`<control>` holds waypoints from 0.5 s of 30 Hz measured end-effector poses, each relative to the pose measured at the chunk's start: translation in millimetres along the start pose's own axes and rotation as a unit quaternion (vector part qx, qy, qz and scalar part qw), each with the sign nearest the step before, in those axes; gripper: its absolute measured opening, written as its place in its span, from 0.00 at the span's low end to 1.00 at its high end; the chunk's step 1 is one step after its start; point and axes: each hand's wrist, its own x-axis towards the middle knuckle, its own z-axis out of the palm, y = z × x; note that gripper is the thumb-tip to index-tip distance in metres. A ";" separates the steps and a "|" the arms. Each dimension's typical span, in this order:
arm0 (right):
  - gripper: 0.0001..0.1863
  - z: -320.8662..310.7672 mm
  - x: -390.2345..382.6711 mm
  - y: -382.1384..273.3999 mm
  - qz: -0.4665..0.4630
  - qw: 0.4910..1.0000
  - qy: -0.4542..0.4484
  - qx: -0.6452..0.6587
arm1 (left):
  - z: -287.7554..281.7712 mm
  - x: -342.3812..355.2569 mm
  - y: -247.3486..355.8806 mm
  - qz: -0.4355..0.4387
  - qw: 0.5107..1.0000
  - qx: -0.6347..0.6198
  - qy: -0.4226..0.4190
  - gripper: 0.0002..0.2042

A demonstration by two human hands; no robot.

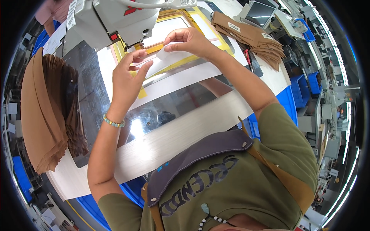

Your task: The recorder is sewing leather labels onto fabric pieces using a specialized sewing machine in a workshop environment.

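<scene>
My left hand [129,75] is beside the sewing machine head [123,23], just left of the needle area. Its thumb and fingers are apart, with nothing seen between them. To the right of the needle, my right hand [192,43] has thumb and forefinger curled together at a thin, whitish see-through piece [162,52]; its outline is hard to make out against the white below. Beneath both hands lies a flat frame [223,44] edged with yellow tape, resting on a white sheet [158,92].
A thick stack of brown fabric pieces [40,111] hangs at the left of the table. More brown pieces [246,36] with white labels lie at the far right, near a red-handled tool [248,57] and a screen [262,13]. Another person [54,13] is at the far left.
</scene>
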 end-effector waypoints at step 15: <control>0.08 -75.0 -7.2 -27.4 -0.099 0.914 -0.072 -0.386 | 19.8 -17.3 12.4 0.086 0.972 0.217 -0.023 0.08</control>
